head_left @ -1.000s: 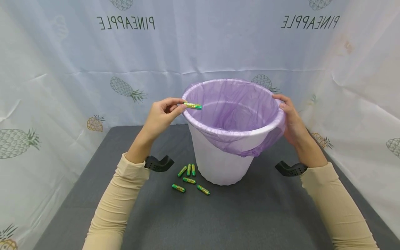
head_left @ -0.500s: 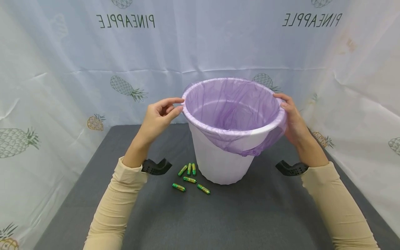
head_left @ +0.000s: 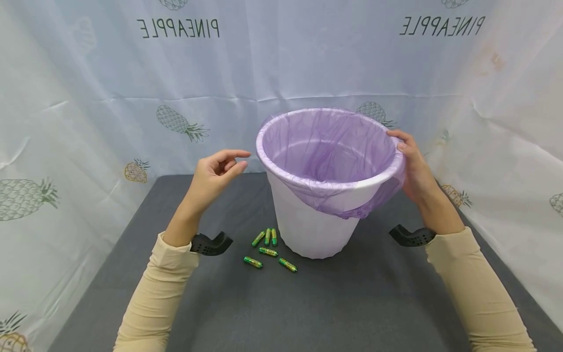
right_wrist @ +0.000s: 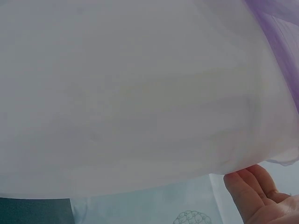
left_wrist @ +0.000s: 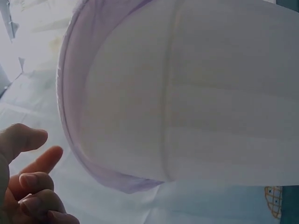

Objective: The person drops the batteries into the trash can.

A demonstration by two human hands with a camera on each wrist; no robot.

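Observation:
A white trash can (head_left: 314,225) stands on the dark table, lined with a purple bag (head_left: 325,146) folded over its rim. My left hand (head_left: 215,171) is raised just left of the rim, holding nothing. Its thumb and index finger are apart, the other fingers loosely bent; the left wrist view shows the same hand (left_wrist: 32,182) beside the bin. On the far right, my right hand (head_left: 413,166) holds the rim and bag edge, and in the right wrist view its fingers (right_wrist: 247,186) touch the outer wall. Several green-and-yellow batteries (head_left: 268,252) lie left of the bin's base.
The dark grey table (head_left: 334,308) extends in front of the bin. A pale curtain (head_left: 308,58) printed with pineapples hangs behind and along both sides, close to the bin's back. Each wrist wears a black mount, such as the left mount (head_left: 211,243).
The left hand held a battery over the rim, then let it go, and the battery is out of sight. That hand has drawn back left and slightly down. The right hand stays at the rim.

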